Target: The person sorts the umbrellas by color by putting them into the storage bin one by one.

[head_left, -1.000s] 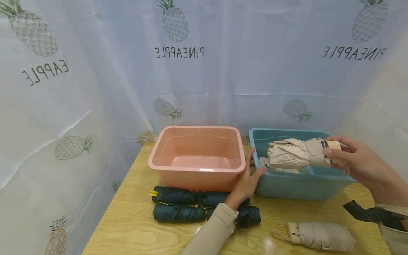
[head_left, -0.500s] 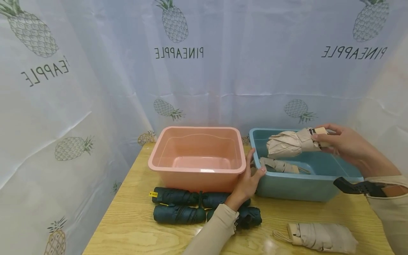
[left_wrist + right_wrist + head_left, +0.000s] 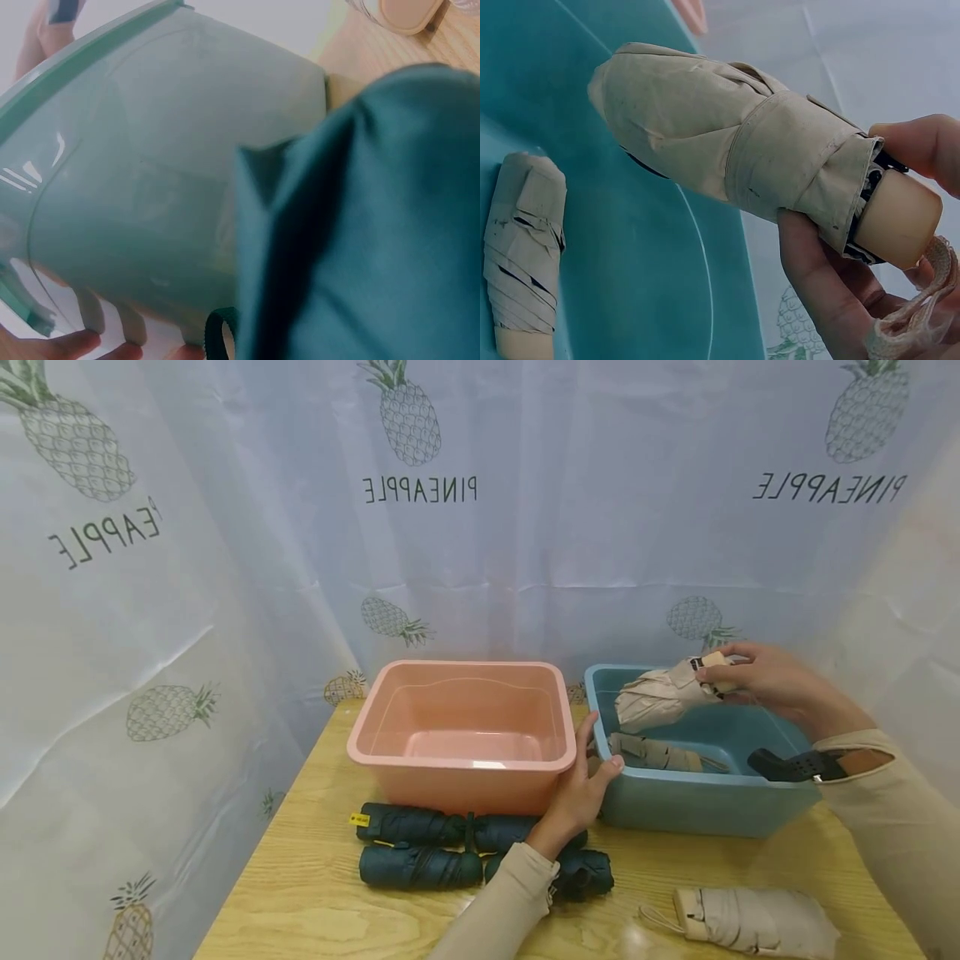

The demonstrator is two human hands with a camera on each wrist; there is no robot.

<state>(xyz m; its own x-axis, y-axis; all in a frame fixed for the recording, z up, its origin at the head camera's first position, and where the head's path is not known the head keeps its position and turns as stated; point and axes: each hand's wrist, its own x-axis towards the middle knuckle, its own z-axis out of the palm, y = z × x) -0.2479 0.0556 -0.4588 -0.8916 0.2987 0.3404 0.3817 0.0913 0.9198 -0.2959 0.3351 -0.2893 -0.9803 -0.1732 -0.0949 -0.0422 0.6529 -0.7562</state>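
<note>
My right hand (image 3: pixel 776 689) holds a folded beige umbrella (image 3: pixel 667 697) by its pale handle end, tilted with its other end low inside the blue plastic bin (image 3: pixel 697 808). In the right wrist view, thumb and fingers pinch the umbrella (image 3: pixel 697 135) near the handle, and a wrist cord hangs beside it. Another folded beige umbrella (image 3: pixel 652 752) lies along the bin's left side. My left hand (image 3: pixel 581 789) rests against the bin's front left corner, thumb at the rim and fingers straight along the side wall. Dark green fabric (image 3: pixel 390 225) fills much of the left wrist view.
A pink bin (image 3: pixel 465 785) stands left of the blue one. Several folded dark green umbrellas (image 3: pixel 420 867) lie in front of it, partly under my left forearm. A third beige umbrella (image 3: pixel 757 920) lies on the wooden table (image 3: pixel 300 893) at front right. A pineapple-print curtain (image 3: pixel 525 543) hangs behind.
My right hand has moved left and farther back, tilting the beige umbrella so its far end points down into the blue bin. The left hand has stayed at the bin's corner.
</note>
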